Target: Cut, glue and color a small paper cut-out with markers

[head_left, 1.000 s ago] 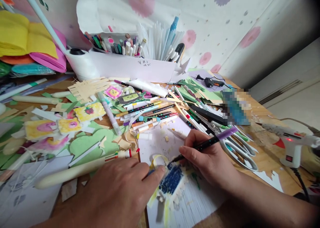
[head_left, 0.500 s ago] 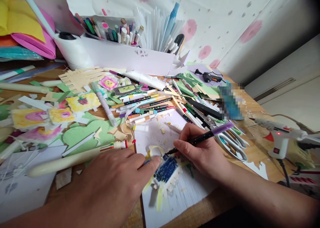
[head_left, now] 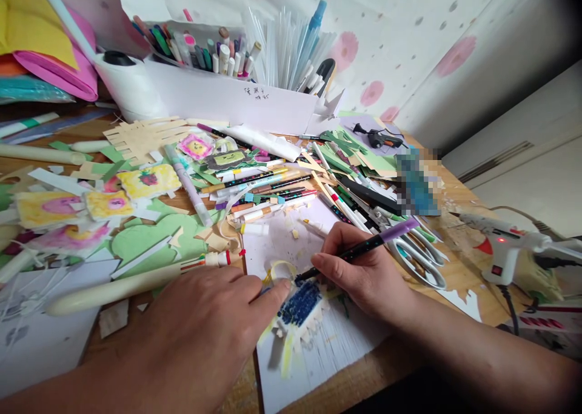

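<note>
My right hand (head_left: 364, 268) is closed around a felt-tip pen (head_left: 359, 249) with a black dotted barrel and purple end. The pen's dark tip meets the upper edge of a small white paper cutout (head_left: 297, 305), whose middle is coloured dark blue. Ragged white edges and pale yellow strips stick out from the cutout. My left hand (head_left: 204, 317) lies palm down, one finger stretched out and pressing the cutout's upper left edge; its thumb is hidden. Under the cutout is a white sheet (head_left: 318, 380) marked with streaks.
Loose pens (head_left: 268, 186) and paper scraps crowd the table behind my hands. Scissors (head_left: 421, 262) lie beside my right hand. A glue gun (head_left: 504, 250) with a lit red light stands at right, its cord trailing. A white box (head_left: 218, 96) at the back holds markers and clear sticks.
The pen and my right hand have shifted slightly left along the cutout's upper edge. My left hand keeps its place on the cutout. The whole view has shifted a little.
</note>
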Motion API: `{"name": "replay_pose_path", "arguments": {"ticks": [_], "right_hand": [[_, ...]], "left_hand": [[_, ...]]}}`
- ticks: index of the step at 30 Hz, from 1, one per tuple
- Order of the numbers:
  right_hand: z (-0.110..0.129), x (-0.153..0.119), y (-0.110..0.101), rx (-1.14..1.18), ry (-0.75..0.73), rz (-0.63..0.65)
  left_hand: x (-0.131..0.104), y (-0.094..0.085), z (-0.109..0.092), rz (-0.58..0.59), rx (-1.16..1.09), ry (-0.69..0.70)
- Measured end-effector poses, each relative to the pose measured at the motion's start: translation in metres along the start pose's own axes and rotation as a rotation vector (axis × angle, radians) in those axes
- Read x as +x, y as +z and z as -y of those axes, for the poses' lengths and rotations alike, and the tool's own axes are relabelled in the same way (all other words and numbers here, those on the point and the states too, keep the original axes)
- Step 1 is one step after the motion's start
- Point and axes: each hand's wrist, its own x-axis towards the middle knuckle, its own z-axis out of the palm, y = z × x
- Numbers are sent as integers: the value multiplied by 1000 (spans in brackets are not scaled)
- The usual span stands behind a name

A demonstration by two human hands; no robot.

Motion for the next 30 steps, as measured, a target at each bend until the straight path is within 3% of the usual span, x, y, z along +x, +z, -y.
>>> {"name": "replay_pose_path", "arguments": {"ticks": [17,30], "right_hand": [[-3,-1,-3,4,-55,-19],[-2,-1,-6,-38,-52,-40]], "left_hand": [[1,1,1,57,13,13],[2,4,2,-17,7,30]]}}
